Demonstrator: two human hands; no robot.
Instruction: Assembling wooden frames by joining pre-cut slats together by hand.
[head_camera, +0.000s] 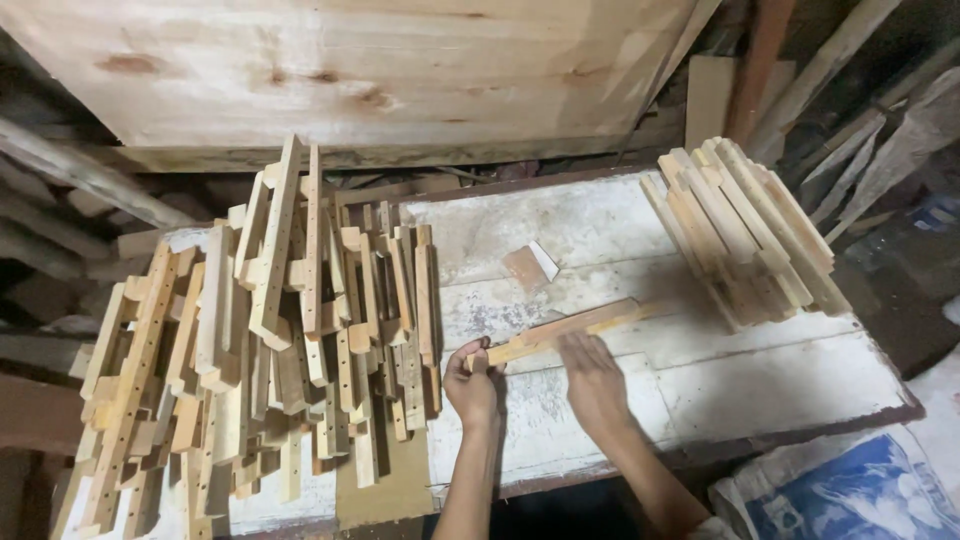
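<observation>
Left hand (473, 385) grips the near end of 1 slat (560, 332); right hand (592, 375) lies open and flat on its middle, on the table (760, 385).

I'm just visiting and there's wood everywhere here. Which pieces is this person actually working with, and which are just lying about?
In hand:
- wooden strips lying on the white table
- left hand gripping their near end
- right hand resting flat on them

Lying about:
- big heap of drilled slats
- neat stack of slats
- small offcut
- large board
- blue-and-white sack

Head view, steeply down, close.
</observation>
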